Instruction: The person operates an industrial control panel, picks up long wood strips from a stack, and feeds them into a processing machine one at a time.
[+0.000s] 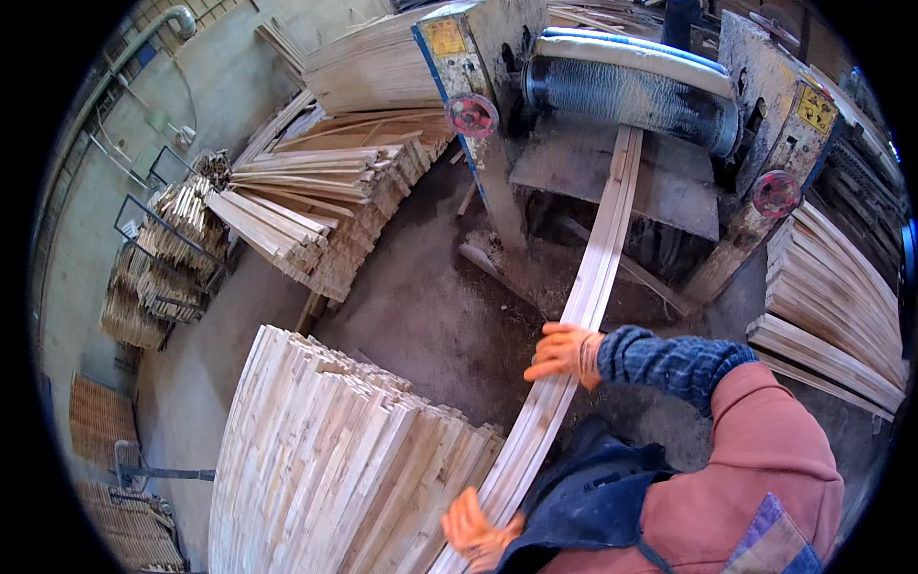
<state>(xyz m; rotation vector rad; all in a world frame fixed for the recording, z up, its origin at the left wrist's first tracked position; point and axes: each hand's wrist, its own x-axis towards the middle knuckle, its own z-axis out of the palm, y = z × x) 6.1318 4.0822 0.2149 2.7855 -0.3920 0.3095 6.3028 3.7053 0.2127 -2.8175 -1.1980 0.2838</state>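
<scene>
Several long, pale wooden strips (598,273) lie side by side. They run from the bottom edge of the view up to a dark roller (631,100) on a machine, where their far ends meet the metal plate below it. My right hand (566,354), in an orange glove, reaches across the strips about midway, its fingers curled over their left side. Lower down, my left hand (478,531), gloved in orange too, grips the strips near the bottom edge. Part of that hand is hidden by my dark apron (593,488).
A big stack of wooden strips (335,459) stands close on the left. Another pile (306,210) lies beyond it, and more boards (837,306) are on the right. Red handwheels (471,115) sit on the machine's uprights. Bundled strips (167,263) stand along the left wall.
</scene>
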